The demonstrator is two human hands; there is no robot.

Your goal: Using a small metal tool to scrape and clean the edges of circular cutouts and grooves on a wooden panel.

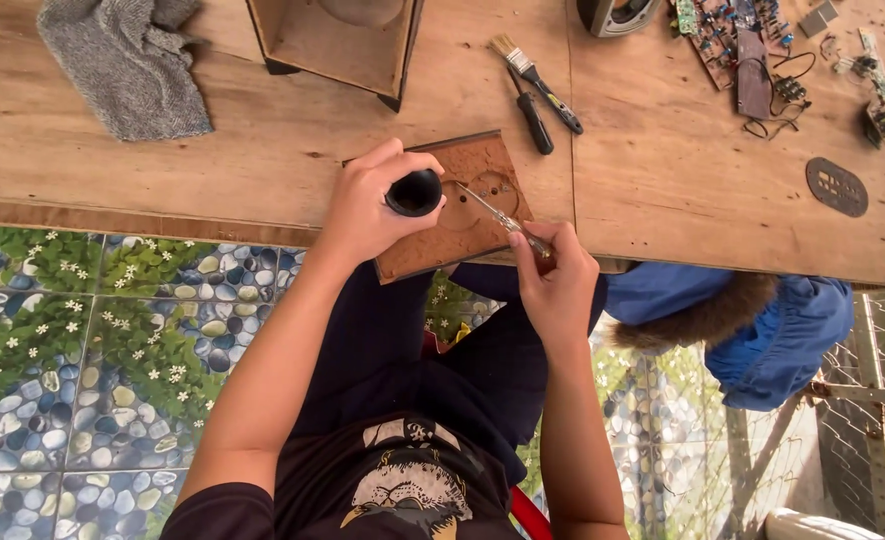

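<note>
So the left hand [367,205] clamps a black round speaker part [413,192] against the brown wooden panel [462,205], steadying it while the right hand [554,280] grips a screwdriver [502,218] angled into its hole.

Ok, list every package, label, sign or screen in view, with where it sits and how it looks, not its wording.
Dark oval plate with raised markings: flat on the wooden table's right side, dark grey, the one label-like thing.
Open brown wooden box: top centre of the table, squarish, bare sides.
Green circuit boards: top right, no screen among them.
No package, sign or screen shows.
</note>
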